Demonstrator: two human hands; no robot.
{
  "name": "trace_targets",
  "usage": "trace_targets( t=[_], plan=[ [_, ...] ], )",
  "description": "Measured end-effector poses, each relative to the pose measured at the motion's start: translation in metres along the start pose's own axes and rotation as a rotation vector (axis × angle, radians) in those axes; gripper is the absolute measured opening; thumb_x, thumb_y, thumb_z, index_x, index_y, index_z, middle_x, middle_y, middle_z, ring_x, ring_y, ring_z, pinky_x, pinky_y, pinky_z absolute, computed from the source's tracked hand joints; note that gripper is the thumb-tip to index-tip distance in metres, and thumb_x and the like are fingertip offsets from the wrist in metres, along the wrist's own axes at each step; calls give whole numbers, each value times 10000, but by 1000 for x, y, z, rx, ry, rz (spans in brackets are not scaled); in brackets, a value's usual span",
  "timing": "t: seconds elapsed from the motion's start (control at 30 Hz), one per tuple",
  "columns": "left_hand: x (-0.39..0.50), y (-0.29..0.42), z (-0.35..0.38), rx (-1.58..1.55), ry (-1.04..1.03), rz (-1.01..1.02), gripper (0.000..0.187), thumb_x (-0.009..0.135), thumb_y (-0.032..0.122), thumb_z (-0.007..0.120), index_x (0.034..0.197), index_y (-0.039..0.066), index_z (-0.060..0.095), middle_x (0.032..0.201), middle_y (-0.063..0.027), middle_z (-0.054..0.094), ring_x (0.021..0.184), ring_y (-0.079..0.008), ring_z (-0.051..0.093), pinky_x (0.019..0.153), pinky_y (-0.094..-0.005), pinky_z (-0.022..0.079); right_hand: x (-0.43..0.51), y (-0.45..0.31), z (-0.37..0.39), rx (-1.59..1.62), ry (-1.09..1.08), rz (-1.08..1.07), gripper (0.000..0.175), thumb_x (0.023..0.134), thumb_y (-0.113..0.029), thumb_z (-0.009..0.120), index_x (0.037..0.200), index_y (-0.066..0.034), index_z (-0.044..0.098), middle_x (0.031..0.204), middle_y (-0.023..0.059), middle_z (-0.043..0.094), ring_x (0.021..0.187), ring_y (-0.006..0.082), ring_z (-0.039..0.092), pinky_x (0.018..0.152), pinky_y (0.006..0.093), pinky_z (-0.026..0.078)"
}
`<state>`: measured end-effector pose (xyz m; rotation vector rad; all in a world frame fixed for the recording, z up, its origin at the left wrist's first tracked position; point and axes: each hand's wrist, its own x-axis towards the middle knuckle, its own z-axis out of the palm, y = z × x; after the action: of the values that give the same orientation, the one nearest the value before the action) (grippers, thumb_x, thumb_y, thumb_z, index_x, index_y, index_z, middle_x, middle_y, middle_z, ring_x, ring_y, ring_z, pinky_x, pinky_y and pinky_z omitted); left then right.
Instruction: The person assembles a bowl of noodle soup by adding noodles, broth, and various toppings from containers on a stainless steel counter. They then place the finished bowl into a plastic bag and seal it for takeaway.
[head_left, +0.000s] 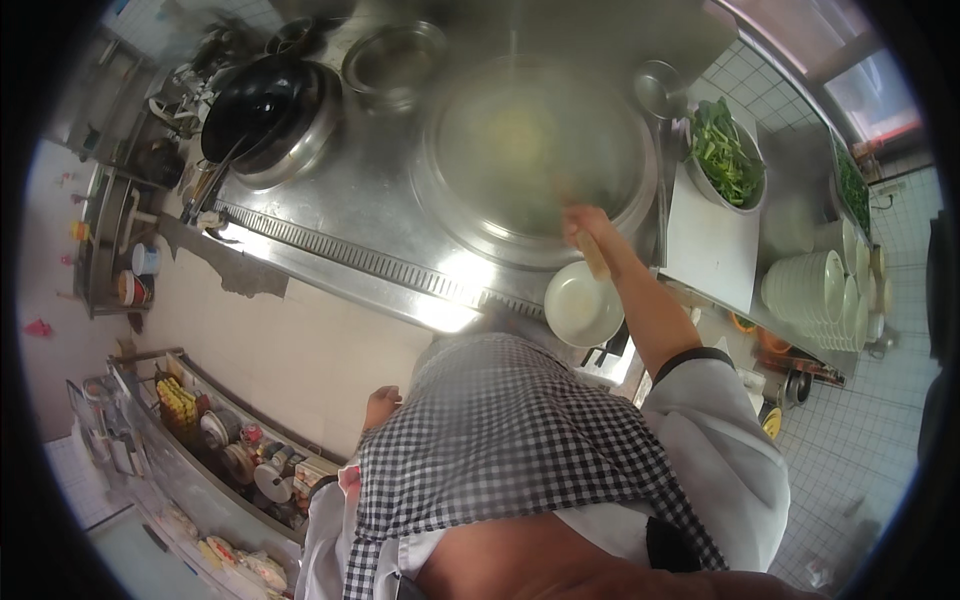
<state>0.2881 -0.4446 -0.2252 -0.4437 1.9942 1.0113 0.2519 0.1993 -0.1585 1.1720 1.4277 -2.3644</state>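
Note:
My right hand (586, 223) grips a light wooden handle (594, 259) at the near right rim of a large steaming wok (457, 202). Steam hides the far end of this utensil. Inside the wok, pale yellowish food or liquid (521, 135) shows through the haze, and what looks like a thin stream of water (514, 49) comes down from above. Below my right wrist sits a white bowl (581, 306) on the stove's near edge. My left hand (384, 405) hangs beside the checked apron (487, 435), its fingers curled and partly hidden.
Right of the wok lie a long-handled metal ladle (660, 90) and a bowl of leafy greens (726, 161) on a white board (709, 247). White bowls (806, 289) are stacked farther right. A black wok (259, 112) and metal pot (394, 64) stand left. Behind me is a shelf (225, 397).

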Motion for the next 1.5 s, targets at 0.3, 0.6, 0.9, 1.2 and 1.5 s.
trace_targets(
  t=[0.3,0.6,0.9,1.2,1.5],
  plan=[
    [58,72,-47,62,-20,43,303,974,255,587,1099,-12,657,898,-109,677,689,-189,670,547,-325,522,-102,30,36,664,-331,119,201,975,-136,583,1155,-47,567,738,20,561,497,83,460,426,261,344],
    [143,75,-70,115,-236,37,289,960,306,586,1060,42,645,910,-99,672,703,-199,672,580,-332,512,-215,-32,67,148,111,-173,205,951,-61,574,1156,-47,564,729,43,559,445,105,445,409,261,343],
    [211,47,-78,466,-458,246,319,975,299,575,1104,11,621,941,-128,670,689,-238,676,578,-349,523,-242,-2,49,-1166,760,-553,528,932,-123,602,1431,-15,468,811,189,681,696,382,676,650,472,539],
    [188,93,-97,439,-582,236,409,993,344,574,1199,-2,649,949,-163,733,553,-170,545,485,-322,463,-239,30,1,-1540,777,-220,664,897,-175,612,1517,-86,392,939,291,698,867,483,673,787,570,541],
    [96,248,-102,301,-836,70,486,1026,426,536,841,14,717,734,-37,680,515,-100,398,476,-280,340,-218,-13,11,-1040,759,-529,621,901,-141,647,1477,-34,442,827,280,679,786,468,683,697,534,536]
  ],
)
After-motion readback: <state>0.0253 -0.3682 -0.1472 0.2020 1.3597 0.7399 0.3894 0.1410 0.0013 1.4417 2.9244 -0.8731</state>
